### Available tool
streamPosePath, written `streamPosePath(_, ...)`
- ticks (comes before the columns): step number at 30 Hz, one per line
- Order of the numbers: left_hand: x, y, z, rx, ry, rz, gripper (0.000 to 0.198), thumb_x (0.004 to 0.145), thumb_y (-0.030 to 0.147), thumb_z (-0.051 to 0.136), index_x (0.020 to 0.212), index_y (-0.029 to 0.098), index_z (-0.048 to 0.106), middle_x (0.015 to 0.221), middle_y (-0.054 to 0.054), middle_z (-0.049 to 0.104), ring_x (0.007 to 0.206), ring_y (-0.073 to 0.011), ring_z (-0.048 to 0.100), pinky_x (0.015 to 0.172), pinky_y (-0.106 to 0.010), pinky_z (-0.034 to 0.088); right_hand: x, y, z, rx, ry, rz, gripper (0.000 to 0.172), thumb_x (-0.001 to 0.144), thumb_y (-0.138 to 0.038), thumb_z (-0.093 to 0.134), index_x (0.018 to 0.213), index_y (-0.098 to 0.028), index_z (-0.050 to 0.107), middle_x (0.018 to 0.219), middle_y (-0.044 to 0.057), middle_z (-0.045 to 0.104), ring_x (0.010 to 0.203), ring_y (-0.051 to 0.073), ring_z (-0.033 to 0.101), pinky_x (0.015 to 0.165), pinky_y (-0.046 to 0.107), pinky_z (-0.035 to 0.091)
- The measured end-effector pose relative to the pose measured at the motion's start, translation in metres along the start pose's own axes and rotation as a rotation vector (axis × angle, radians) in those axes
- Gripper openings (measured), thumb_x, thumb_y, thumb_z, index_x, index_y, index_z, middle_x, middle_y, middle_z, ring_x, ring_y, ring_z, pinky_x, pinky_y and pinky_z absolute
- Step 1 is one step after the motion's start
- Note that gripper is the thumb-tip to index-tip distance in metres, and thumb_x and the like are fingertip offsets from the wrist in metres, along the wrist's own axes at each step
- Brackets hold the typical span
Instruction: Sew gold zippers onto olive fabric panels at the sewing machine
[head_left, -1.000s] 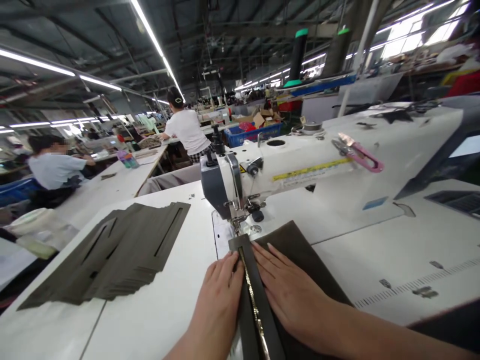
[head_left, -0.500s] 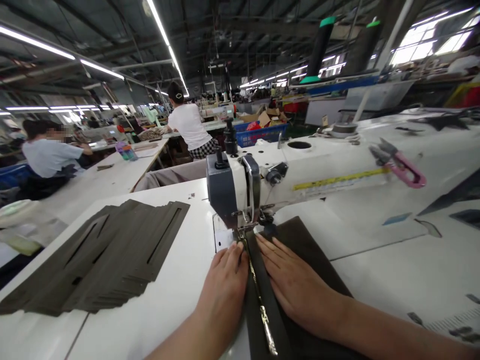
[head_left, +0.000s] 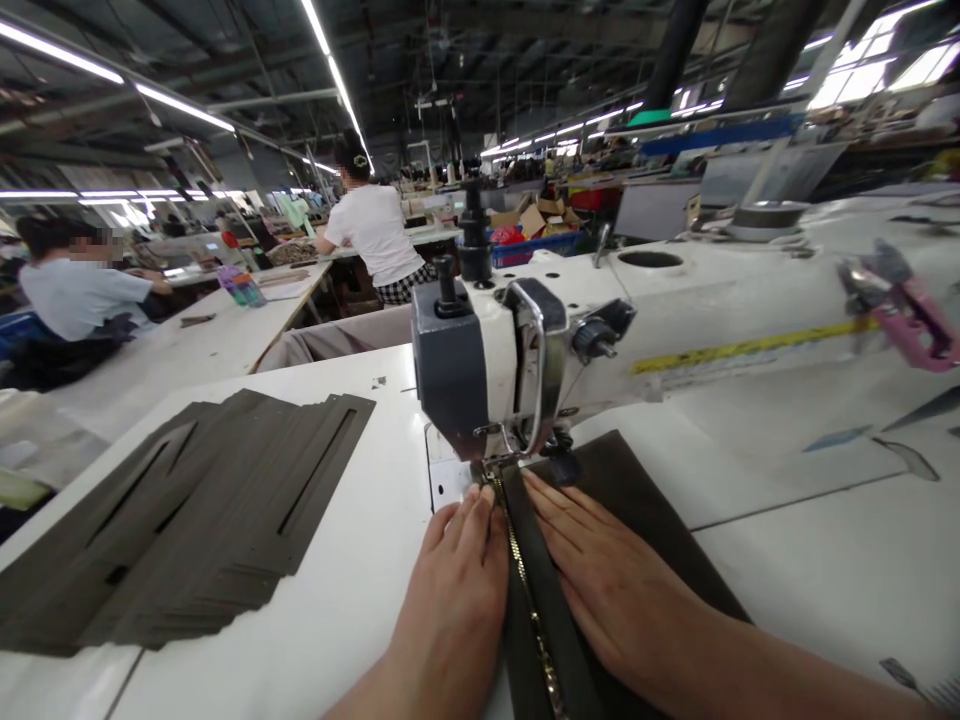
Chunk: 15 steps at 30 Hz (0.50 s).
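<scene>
A brass-toothed zipper [head_left: 523, 570] runs lengthwise along a dark olive-grey panel [head_left: 637, 480] beneath the head of a white sewing machine [head_left: 487, 370]. To the left of the zipper, my left hand [head_left: 457, 590] lies flat with its fingertips close to the presser foot [head_left: 491, 470]. My right hand [head_left: 615, 570] rests flat on the panel at the other side, fingers stretched toward the needle area. Neither hand is wrapped around anything. The machine head hides the needle, and the zipper's near end runs out of view at the bottom.
A fanned stack of dark slotted panels [head_left: 202, 520] lies on the white table at left. Pink-handled thread snips [head_left: 911, 310] sit against the machine arm near a yellow measuring tape [head_left: 750, 345]. Two co-workers are at tables beyond; a blue crate [head_left: 540, 250] holds cardboard.
The view has moved closer, so the machine looks larger. The zipper's lower metal end has slid toward the bottom edge. Both hands stay flat beside the zipper.
</scene>
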<state>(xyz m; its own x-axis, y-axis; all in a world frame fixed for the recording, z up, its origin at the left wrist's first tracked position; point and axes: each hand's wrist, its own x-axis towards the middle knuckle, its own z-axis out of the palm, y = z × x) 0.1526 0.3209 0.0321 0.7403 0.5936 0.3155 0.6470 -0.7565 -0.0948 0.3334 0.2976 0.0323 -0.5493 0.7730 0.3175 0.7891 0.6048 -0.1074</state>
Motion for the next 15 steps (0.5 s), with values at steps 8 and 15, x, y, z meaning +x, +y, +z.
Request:
streamPosePath(8,0.0019,-0.0011,-0.0049,-0.02,-0.022,-0.005,0.037,0.084,0.002,0.033,0.117,0.003,0.049,0.122,-0.022,0.05,0.116,-0.0303,0.046,0.09,-0.045,0.044,-0.0018,-0.0008,0.002,0.008,0.018,0.028,0.049,0.084,-0.012,0.035,0.133,-0.008,0.039,0.133,0.013,0.043,0.126,0.02,0.034,0.106,0.041,0.029)
streamPosePath(15,0.0038,-0.0048,0.0025,-0.019,0.057,0.011,0.033,0.084,0.002,0.034,0.113,0.005,0.051,0.116,-0.021,0.051,0.109,-0.0298,0.05,0.085,-0.047,0.048,0.0016,-0.0002,0.0018,0.034,0.066,0.047,0.049,0.083,-0.012,0.037,0.132,-0.01,0.041,0.135,0.012,0.041,0.127,0.02,0.033,0.105,0.04,0.029)
